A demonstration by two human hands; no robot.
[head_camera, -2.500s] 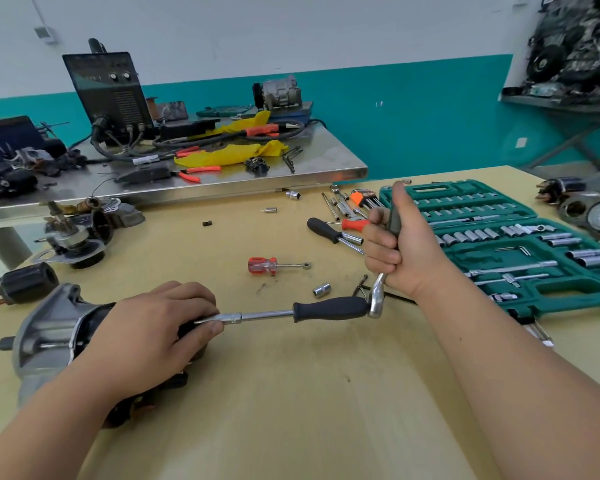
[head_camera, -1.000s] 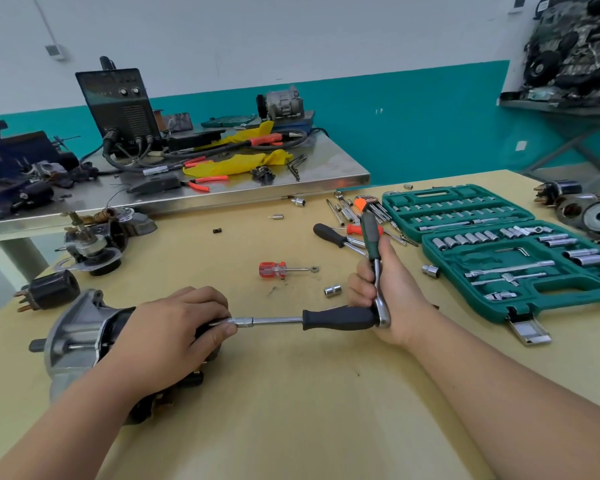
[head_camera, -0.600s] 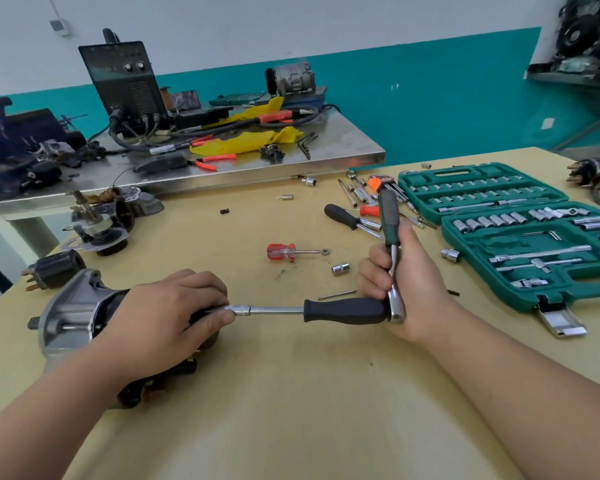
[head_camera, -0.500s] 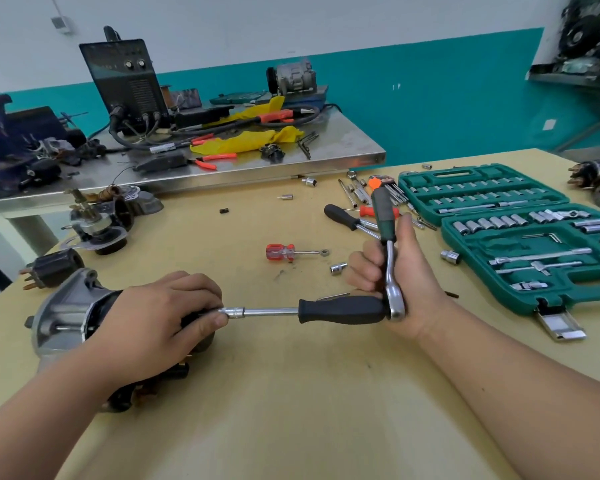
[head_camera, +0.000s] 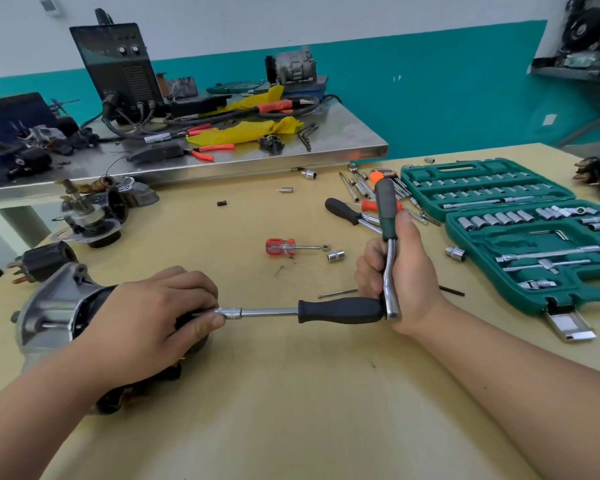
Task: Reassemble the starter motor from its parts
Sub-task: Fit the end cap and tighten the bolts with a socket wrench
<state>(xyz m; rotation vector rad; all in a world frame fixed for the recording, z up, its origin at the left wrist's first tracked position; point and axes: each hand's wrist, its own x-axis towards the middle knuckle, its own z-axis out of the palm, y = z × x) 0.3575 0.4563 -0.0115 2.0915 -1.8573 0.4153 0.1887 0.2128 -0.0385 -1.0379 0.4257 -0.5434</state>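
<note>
While the left hand point(head_camera: 146, 317) is curling over the dark body of the starter motor point(head_camera: 56, 313), which is lying on its side at the near left of the yellow table point(head_camera: 291, 410), the thumb and forefinger are closing on the socket end of the black-handled driver point(head_camera: 340, 310). The driver is running level from the motor toward the right. The right hand point(head_camera: 406, 278) is wrapping its fingers round the steel shank of the ratchet point(head_camera: 387, 216), with the thumb lying up along the green grip. The ratchet head is sitting on the butt of the driver handle, at a right angle to it.

Compared with 2.5 s ago, the ratchet grip is now standing nearly upright and leaning slightly left, where it was leaning right, and the right hand is gripping lower on the shank. Over the last half second the pose is hardly changing. The left hand is keeping its hold on the motor throughout.

Beyond the hands, a red screwdriver point(head_camera: 279, 246) and a loose socket point(head_camera: 336, 255) are lying just beside each other. The open green socket case point(head_camera: 534, 237) is resting at the far right.
</note>
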